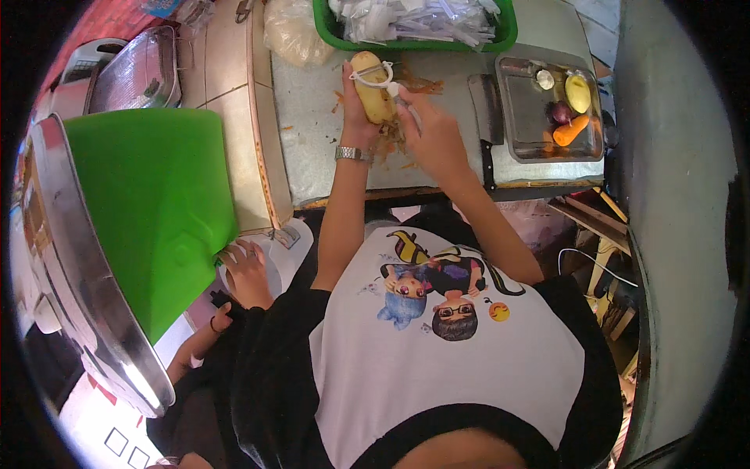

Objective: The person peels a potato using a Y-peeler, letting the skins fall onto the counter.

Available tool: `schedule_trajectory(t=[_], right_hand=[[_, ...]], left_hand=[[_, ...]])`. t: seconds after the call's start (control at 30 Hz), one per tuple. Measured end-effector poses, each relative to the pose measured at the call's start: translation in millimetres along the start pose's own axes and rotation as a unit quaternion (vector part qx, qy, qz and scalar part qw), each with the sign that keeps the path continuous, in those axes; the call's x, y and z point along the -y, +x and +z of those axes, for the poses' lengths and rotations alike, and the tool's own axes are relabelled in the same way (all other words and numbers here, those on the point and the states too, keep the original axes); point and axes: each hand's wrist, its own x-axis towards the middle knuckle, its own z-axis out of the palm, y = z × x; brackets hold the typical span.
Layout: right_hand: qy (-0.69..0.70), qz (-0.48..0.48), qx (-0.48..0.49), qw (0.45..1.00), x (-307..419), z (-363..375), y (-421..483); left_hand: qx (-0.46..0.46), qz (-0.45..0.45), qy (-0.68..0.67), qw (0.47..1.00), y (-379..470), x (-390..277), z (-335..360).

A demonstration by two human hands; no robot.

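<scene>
A long potato (371, 104) rests in my left hand (358, 120), its end pointing away from me. My right hand (433, 132) grips a white Y-shaped vegetable peeler (391, 87), whose blade lies across the upper part of the potato. The potato looks pale yellow, with brownish skin at its tip and lower end. Beneath my hands, orange and brown peelings (387, 153) are scattered on the grey tabletop (310, 158). To the right lies a cleaver (485, 111) with a black handle pointing towards me.
A metal tray (527, 153) at the right holds a peeled potato (578, 94), a carrot (570, 130), a red onion (561, 112) and garlic (545, 80). A green basin (416, 44) of plastic packets stands behind. At left, another person's hand (249, 272) touches a green plastic sheet (146, 199).
</scene>
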Motion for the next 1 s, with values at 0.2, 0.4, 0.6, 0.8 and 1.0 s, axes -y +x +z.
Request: schedule_trajectory(t=[0.2,0.4,0.6,0.8,1.0], right_hand=[[0.016,0.034,0.028,0.999,12.4,-4.1,-4.2],[0.046,0.028,0.035,0.998,1.5,-5.9,-17.5],[0.046,0.060,0.072,0.994,-9.5,-21.1,-42.9],[0.070,0.029,0.013,0.997,1.6,-23.8,-14.0],[0.044,-0.017,-0.001,0.999,3.1,-9.4,-6.6]], left_hand=[[0.007,-0.011,-0.034,0.999,3.4,-1.3,-8.7],[-0.056,0.000,0.016,0.998,9.7,-6.9,-8.6],[-0.091,0.057,-0.033,0.994,13.0,-19.3,-17.8],[-0.049,-0.009,-0.047,0.998,2.9,-21.7,-7.9],[-0.041,0.020,-0.028,0.999,-0.6,-18.6,8.1]])
